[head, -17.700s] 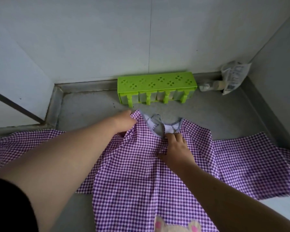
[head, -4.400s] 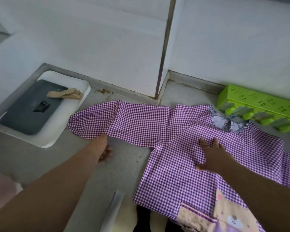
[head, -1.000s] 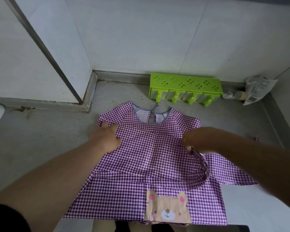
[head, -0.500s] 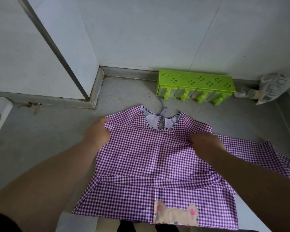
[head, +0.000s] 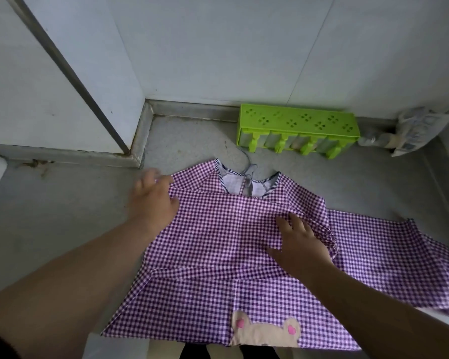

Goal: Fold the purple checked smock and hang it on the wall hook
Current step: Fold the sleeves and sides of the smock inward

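A purple checked smock (head: 218, 242) lies spread flat on the grey floor (head: 62, 216), neckline towards a green rack (head: 298, 130). The left hand (head: 153, 200) rests open-fingered on its left shoulder edge. The right hand (head: 300, 242) presses flat, fingers straight, beside the right sleeve fold.

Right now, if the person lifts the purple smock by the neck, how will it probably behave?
The purple smock will probably hang limp: it lies flat with soft creases under the right hand. It looks thin and light. The folds by the left hand would likely fall open, since nothing fastens them.
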